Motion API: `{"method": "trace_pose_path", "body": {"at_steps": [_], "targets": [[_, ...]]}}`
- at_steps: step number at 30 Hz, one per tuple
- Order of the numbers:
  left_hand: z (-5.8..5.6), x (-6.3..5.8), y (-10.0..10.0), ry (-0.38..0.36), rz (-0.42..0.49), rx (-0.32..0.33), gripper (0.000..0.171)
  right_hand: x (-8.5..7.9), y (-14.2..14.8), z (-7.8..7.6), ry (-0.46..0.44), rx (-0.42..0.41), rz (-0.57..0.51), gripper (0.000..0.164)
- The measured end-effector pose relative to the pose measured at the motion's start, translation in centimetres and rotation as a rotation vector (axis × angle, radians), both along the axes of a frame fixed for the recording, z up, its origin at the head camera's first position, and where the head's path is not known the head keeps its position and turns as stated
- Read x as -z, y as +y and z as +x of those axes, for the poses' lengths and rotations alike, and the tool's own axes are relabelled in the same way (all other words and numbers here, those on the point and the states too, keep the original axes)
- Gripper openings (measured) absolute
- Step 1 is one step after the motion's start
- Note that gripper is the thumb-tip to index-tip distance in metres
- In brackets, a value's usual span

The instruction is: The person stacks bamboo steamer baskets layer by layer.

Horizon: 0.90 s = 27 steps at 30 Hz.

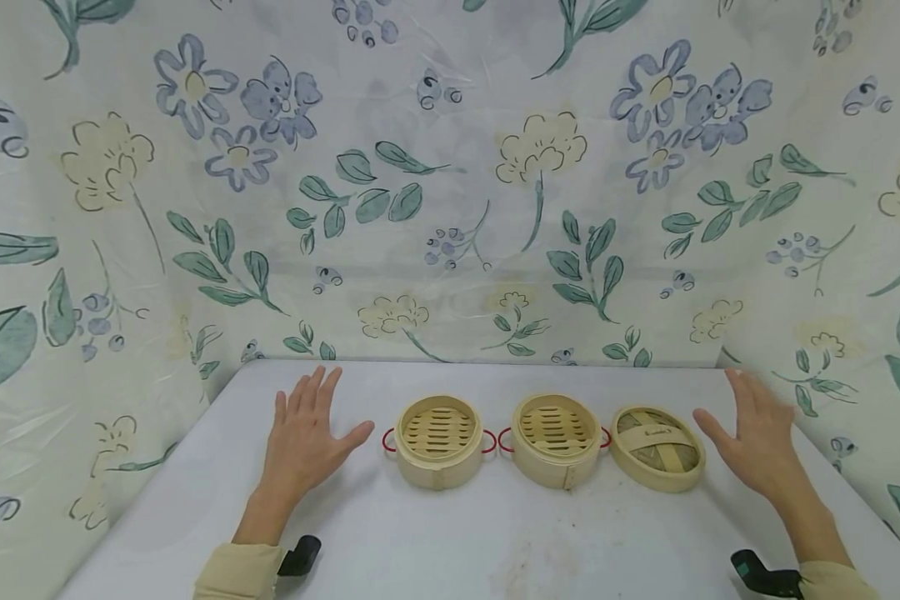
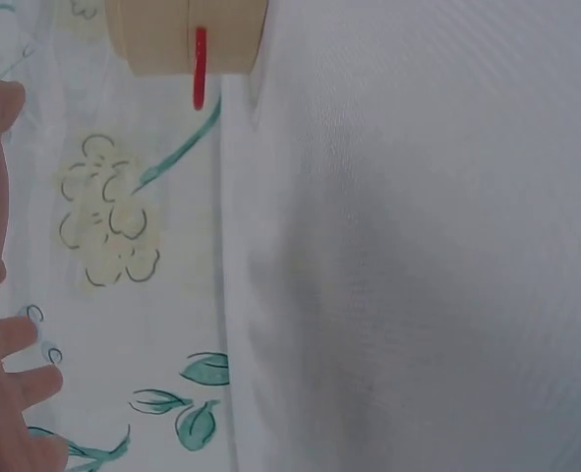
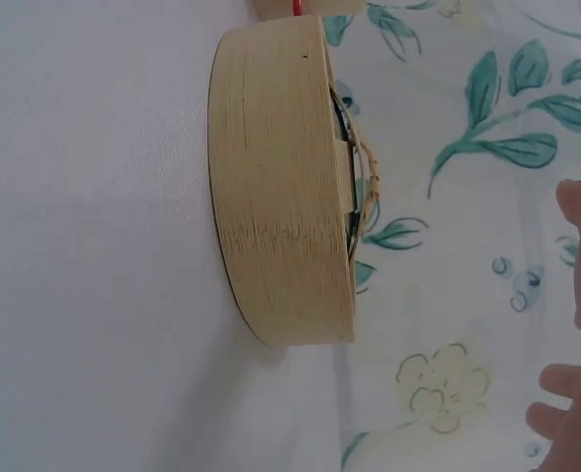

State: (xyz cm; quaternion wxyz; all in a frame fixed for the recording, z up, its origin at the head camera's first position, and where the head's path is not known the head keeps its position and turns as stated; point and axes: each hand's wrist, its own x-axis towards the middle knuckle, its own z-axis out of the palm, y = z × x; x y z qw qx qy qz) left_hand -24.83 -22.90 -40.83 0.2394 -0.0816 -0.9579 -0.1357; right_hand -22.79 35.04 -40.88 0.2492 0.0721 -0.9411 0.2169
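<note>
Two round bamboo steamer baskets with slatted bottoms and red side handles stand in a row on the white table: the left basket [image 1: 439, 471] and the middle basket [image 1: 557, 468]. Beside them on the right lies the bamboo steamer lid [image 1: 660, 475], its woven top and strap handle facing up. My left hand [image 1: 305, 442] is held to the left of the left basket, fingers spread, holding nothing. To the right of the lid is my right hand [image 1: 757, 437], fingers extended and thumb apart, also holding nothing. In the right wrist view the lid [image 3: 275, 187] shows from its side.
A floral curtain [image 1: 450, 208] hangs behind the white table [image 1: 435, 550] and along both sides. Faint brownish marks [image 1: 543, 567] show on the tabletop near the front. Black wrist devices [image 1: 300, 557] are worn at both sleeves.
</note>
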Motion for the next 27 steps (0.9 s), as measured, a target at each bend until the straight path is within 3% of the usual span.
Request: {"method": "trace_pose_path", "body": {"at_steps": [8, 27], "targets": [[0.1, 0.3, 0.1, -0.036, -0.005, -0.01, 0.095, -0.2, -0.9, -0.2, -0.011, -0.037, -0.021, 0.081], [-0.2, 0.7, 0.6, -0.032, -0.012, 0.015, 0.094, -1.0, -1.1, -0.2, 0.006, -0.078, -0.068, 0.079]]}}
